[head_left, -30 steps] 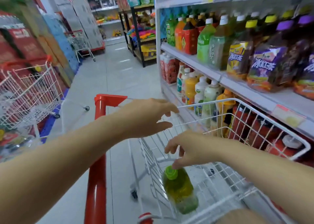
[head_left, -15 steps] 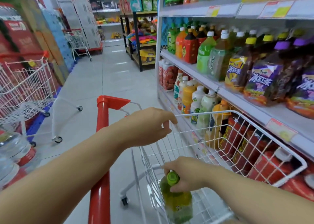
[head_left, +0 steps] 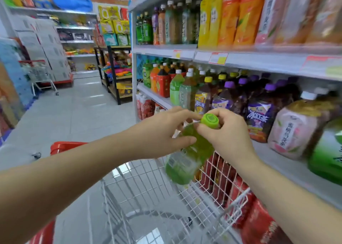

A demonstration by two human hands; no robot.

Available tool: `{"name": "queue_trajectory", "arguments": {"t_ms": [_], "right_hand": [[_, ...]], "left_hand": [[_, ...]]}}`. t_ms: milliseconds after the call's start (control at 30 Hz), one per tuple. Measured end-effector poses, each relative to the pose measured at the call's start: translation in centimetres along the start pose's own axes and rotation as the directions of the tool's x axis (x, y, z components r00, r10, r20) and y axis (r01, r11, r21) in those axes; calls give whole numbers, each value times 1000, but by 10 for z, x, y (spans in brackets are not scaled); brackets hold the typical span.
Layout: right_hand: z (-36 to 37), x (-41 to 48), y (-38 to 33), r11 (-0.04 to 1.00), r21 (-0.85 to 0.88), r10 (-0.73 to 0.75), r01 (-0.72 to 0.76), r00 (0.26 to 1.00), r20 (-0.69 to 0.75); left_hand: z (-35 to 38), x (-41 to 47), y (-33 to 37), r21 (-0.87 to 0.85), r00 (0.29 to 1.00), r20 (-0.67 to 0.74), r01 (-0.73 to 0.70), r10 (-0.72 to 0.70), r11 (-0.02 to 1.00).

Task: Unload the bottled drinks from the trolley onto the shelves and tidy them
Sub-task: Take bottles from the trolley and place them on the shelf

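Centre frame: we hold a green drink bottle (head_left: 187,162) (tilted, blurred) above the wire trolley (head_left: 222,177); right hand (head_left: 229,134) pinches its cap (head_left: 209,120), left hand (head_left: 161,132) grips its shoulder.

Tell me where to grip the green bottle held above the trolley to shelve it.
I'd grip the wide body of the green bottle below its shoulder, coming from the aisle side, lower than the left hand holds. The right hand only pinches the narrow cap, so the bottle hangs tilted; the shelf lies to its right.
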State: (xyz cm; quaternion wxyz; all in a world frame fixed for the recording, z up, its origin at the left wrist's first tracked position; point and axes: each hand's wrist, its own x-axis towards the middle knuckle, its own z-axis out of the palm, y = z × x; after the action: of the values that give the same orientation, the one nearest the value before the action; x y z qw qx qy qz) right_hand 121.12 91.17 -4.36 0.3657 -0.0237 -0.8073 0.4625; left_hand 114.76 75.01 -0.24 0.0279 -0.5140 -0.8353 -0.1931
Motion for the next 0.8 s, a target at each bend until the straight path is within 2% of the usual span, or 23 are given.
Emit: {"name": "queue_trajectory", "arguments": {"t_ms": [100,300,467,567,700,800], "right_hand": [[-41,8,1,997,-69,-29,18,987,-158],[-109,-10,15,991,-108,42,-84,939,-340],[-162,-27,15,969,-207,16,-134,872,-489],[-189,-34,8,943,-293,-20,-160,850,-526],[-210,-48,8,917,-336,-4,-215,838,-545],[-223,-60,12,897,-355,23,-264,829,-559]], "left_hand": [[20,23,23,10,998,-29,-59,59,998],[82,69,84,-66,978,-99,-190,183,980],[117,107,138,-103,953,-184,-261,240,960],[124,128,156,-153,916,-213,-376,341,914],[137,147,168,-239,832,-242,-550,500,800],[151,156,180,-276,817,-202,-577,541,768]]}}
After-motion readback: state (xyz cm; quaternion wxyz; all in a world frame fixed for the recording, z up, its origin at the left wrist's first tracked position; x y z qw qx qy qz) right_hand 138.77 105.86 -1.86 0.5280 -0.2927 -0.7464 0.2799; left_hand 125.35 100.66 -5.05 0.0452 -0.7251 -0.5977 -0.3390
